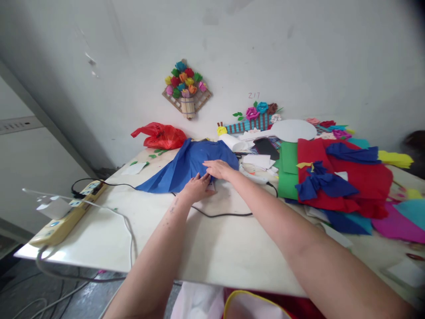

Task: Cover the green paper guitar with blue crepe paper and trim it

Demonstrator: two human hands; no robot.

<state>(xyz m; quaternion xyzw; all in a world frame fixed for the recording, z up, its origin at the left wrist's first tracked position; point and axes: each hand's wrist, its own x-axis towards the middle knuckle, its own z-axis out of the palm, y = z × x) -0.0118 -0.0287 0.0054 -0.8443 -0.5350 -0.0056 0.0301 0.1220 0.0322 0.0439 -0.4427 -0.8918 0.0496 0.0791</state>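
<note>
A large blue sheet (195, 155), thin and creased like crepe paper, lies spread near the back middle of the table, one long corner reaching left. My left hand (198, 188) rests at its front edge, fingers apart on the blue and thumb beside a small pale piece (211, 185) that shows under the edge. Just above it, my right hand (218, 169) lies flat on the sheet with its fingers stretched to the left. The two hands almost touch at the fingertips. What lies beneath the sheet is mostly hidden.
A yellow power strip (63, 221) with a white charger (55, 207) sits at left; a black cable (226, 215) crosses in front of my hands. Behind is a red plastic bag (164, 136). Red (345, 177) and green sheets (288, 173) are piled at right, near a white glue gun (254, 177).
</note>
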